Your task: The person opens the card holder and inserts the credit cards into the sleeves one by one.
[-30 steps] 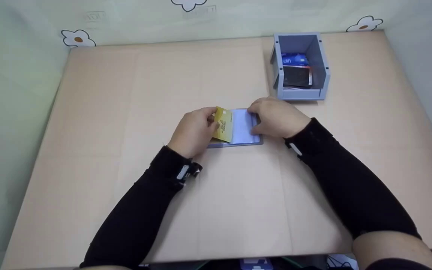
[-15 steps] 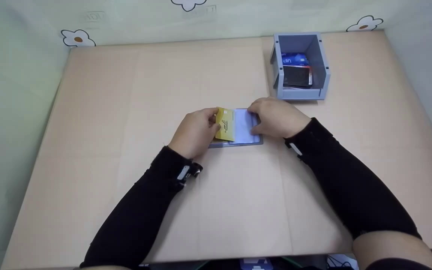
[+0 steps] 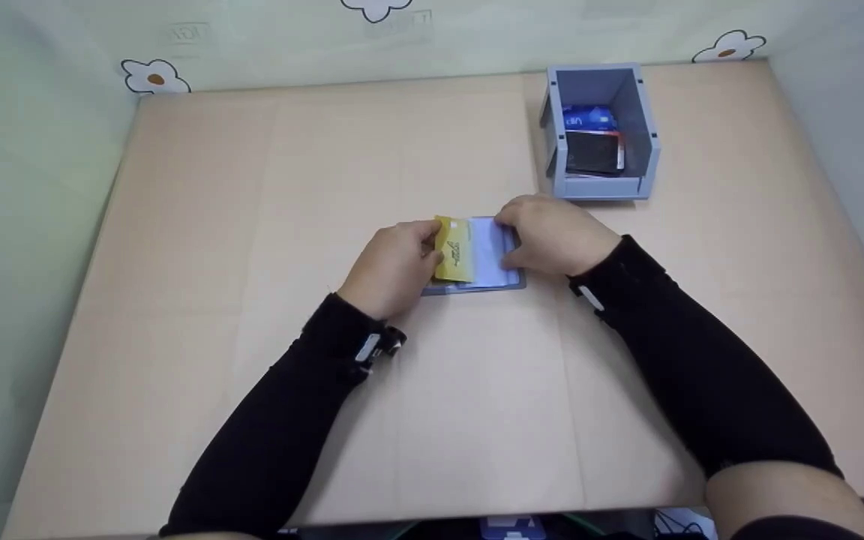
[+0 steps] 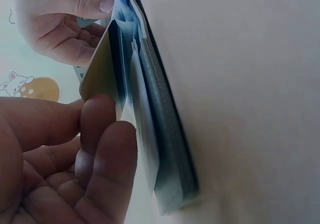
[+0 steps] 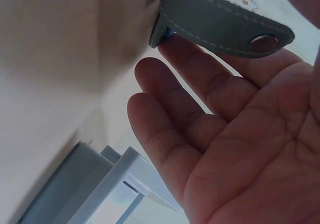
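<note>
A grey card holder (image 5: 210,21) with stitched edges and a snap strap lies open on the table, its clear bluish sleeves (image 3: 490,255) facing up. My left hand (image 3: 394,262) pinches a yellow card (image 3: 456,251) at its left edge between thumb and fingers. The card leans over the left part of the holder, its right edge against the sleeves; how far it is inside one cannot be told. At the holder's right side, my right hand (image 3: 556,234) grips the edge and sleeves with thumb and index finger; its other fingers (image 5: 165,94) extend loosely.
Behind my right hand stands a grey plastic bin (image 3: 603,187). It holds a blue card (image 3: 588,118) and a black card (image 3: 592,152), with more edges beneath. Light patterned walls border the tan table (image 3: 327,150).
My left hand has shifted slightly right with the yellow card, which now stands a little straighter and further over the sleeves. The right hand stays in place.
</note>
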`<state>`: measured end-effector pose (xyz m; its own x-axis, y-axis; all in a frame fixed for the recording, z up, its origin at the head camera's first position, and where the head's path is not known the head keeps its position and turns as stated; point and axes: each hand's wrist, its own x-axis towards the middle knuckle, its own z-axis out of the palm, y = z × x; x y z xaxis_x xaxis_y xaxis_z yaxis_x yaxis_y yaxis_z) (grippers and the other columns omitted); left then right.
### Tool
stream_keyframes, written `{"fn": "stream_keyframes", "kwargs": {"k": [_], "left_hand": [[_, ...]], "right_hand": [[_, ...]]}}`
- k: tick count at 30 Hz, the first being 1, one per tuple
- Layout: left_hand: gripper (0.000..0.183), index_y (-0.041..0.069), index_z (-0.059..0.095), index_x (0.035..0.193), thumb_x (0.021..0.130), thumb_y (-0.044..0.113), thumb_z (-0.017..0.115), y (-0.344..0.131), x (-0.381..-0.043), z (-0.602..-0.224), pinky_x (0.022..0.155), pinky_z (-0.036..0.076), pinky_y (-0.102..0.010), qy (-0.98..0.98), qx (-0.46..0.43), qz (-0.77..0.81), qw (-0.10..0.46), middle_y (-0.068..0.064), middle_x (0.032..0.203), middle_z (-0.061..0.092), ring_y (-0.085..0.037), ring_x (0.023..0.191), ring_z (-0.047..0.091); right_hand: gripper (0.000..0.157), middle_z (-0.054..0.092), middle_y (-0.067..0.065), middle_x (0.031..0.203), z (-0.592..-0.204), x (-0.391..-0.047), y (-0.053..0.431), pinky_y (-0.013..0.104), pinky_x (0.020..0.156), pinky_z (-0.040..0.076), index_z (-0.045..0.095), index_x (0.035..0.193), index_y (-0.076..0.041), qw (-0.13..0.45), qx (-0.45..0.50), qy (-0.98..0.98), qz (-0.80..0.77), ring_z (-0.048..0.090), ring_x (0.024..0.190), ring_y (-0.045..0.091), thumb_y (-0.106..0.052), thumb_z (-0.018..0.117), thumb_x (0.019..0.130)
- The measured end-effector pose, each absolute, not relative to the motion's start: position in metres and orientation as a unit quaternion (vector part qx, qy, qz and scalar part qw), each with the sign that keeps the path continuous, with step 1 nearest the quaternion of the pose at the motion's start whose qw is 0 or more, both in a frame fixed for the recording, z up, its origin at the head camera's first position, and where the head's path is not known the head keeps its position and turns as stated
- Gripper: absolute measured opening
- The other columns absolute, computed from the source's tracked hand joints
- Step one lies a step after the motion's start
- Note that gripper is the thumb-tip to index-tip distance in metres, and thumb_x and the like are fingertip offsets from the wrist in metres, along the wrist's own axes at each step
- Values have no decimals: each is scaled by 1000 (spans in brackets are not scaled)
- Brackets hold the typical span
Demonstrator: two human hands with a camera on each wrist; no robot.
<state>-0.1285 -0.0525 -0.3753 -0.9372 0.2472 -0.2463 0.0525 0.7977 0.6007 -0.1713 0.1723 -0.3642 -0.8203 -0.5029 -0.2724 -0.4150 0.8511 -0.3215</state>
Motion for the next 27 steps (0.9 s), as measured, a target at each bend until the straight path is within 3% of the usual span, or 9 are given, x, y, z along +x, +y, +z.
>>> {"fn": "stream_keyframes", "kwargs": {"k": [7,12,16,23,27], "left_hand": [[46,6,54,153,108,15,56,-54,-127,-376,122,42,-41,939,102,296,141,-13,152,60,-23,145,53],[41,7,61,147,106,12,57,-54,-127,-378,112,50,-40,944,125,278,130,-11,138,69,-20,125,63],[35,10,64,140,106,14,59,-55,-126,-379,102,53,-39,945,129,274,124,-6,124,73,-20,110,63],[43,9,61,145,103,17,66,-54,-124,-378,100,52,-37,944,106,288,119,-1,116,71,-18,108,64],[37,9,65,140,103,17,66,-53,-123,-377,98,52,-36,945,102,288,117,-2,116,70,-19,107,63]], "right_hand": [[60,70,17,132,-364,-171,172,48,110,49,66,137,4,176,-240,946,-127,64,120,32,-21,85,86],[59,70,17,132,-364,-171,172,48,109,50,66,137,3,177,-238,946,-131,65,117,31,-21,84,86],[58,70,16,130,-364,-171,173,47,108,50,66,136,3,177,-243,945,-129,64,115,30,-20,84,87],[57,70,15,129,-363,-171,173,47,108,50,66,137,3,179,-244,945,-126,65,114,30,-19,84,87],[55,71,16,129,-363,-171,173,48,109,50,66,137,3,171,-249,945,-124,66,116,30,-16,83,88]]}}
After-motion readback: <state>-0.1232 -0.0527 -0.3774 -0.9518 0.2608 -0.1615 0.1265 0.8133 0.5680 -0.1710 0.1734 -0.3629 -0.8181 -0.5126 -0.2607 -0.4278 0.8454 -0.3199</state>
